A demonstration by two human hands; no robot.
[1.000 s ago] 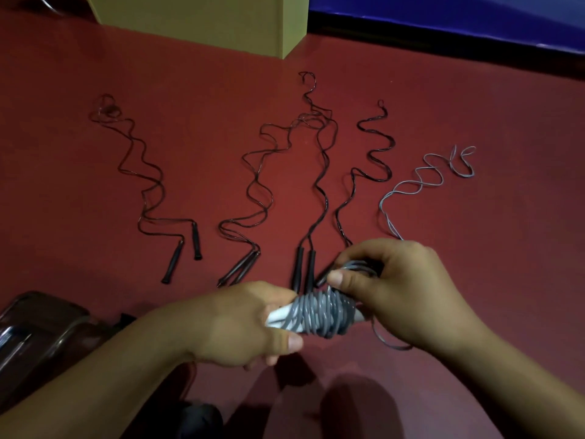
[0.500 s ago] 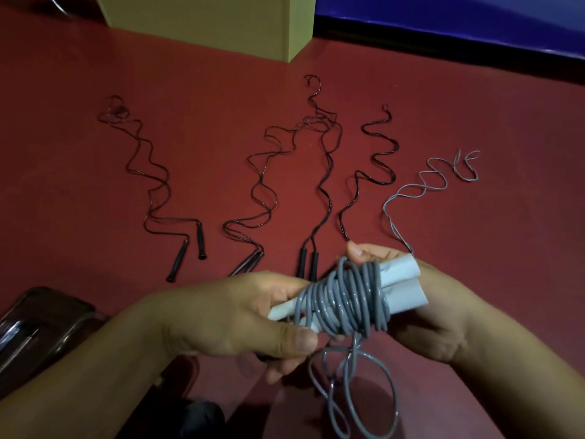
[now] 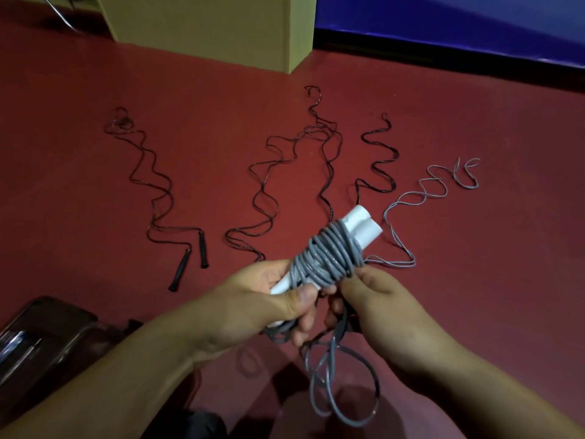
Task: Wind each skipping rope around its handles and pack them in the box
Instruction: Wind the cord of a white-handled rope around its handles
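Grey rope (image 3: 329,258) coiled round 2 white handles (image 3: 364,228), tilted, end dangling.

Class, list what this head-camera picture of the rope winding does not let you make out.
- Box: top cut off by the upper edge, opening unseen.
- White handles: near ends hidden inside the left hand.
- Right hand: fingertips hidden behind the grey coil.
- Dark object: dim, cropped bottom left, unidentifiable.

Dim, warm indoor light with a reddish cast. Soft dark shadows fall on the floor (image 3: 95,74) just below both hands. Wide-angle lens bends the edges. Forearms nearest the camera look soft; faint glints show on the thin ropes (image 3: 326,172) beyond the hands.
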